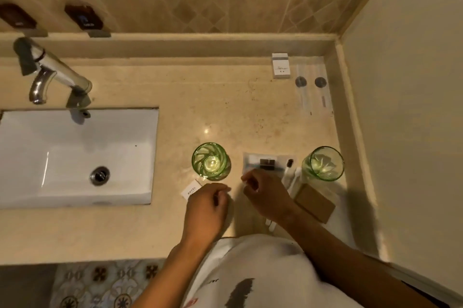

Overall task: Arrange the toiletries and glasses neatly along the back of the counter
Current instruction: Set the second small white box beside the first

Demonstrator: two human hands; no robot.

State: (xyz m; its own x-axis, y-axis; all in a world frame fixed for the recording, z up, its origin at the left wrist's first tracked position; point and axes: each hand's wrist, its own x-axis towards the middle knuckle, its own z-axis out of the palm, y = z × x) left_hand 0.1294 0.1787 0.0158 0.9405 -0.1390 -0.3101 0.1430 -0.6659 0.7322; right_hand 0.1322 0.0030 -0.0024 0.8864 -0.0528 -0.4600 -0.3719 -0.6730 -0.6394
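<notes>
Two green glasses stand upright near the front of the counter, one (pixel 211 161) just beyond my left hand (pixel 208 203) and one (pixel 322 163) at the right wall. A clear packet (pixel 269 162) with a dark item lies between them. My right hand (pixel 265 195) is at its near edge. Both hands have curled fingers, and each pinches a pale end of what looks like a thin clear wrapper (pixel 235 190) stretched between them. White toothbrushes (pixel 290 176) and a brown box (pixel 314 202) lie to the right of my right hand. A small white card box (pixel 191 190) lies left of my left hand.
At the back right lie a white box (pixel 281 66) and clear packets (pixel 313 89) with two round grey pieces. The sink (pixel 75 157) and faucet (pixel 50 69) fill the left side. Two dark dispensers (pixel 84 17) hang on the tiled wall. A wall bounds the counter's right edge.
</notes>
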